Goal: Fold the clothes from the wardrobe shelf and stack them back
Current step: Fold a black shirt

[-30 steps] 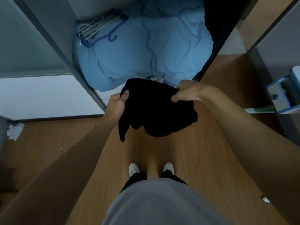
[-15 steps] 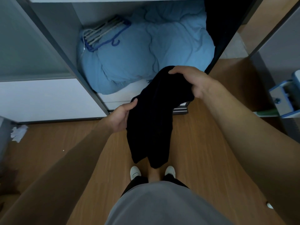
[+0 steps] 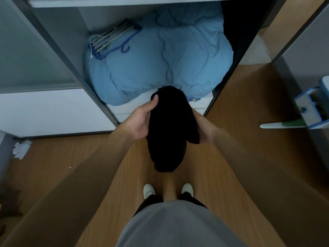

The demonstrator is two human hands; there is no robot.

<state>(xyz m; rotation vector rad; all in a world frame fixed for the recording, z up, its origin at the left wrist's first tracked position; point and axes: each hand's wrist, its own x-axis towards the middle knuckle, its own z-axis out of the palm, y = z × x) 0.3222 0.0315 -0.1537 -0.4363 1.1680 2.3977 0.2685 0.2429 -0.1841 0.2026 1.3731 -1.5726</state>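
Note:
A black garment [image 3: 170, 127] hangs folded lengthwise between my two hands, in front of the open wardrobe. My left hand [image 3: 142, 120] grips its left side, thumb over the top edge. My right hand [image 3: 204, 129] cups its right side from below and is partly hidden by the cloth. The garment's lower end droops toward the floor above my feet. The wardrobe shelf [image 3: 124, 1] shows as a white edge at the top of the view; what lies on it is out of sight.
A light blue duvet [image 3: 160, 65] fills the wardrobe's lower compartment, with a bundle of hangers [image 3: 112, 40] on it. White drawers [image 3: 201, 106] sit below it. Crumpled paper [image 3: 21, 148] lies on the wooden floor at left. A blue and white box [image 3: 309, 107] stands at right.
The garment went from spread between both hands to hanging long from my raised right hand; now that hand has dropped to its right side and both hands hold it narrow.

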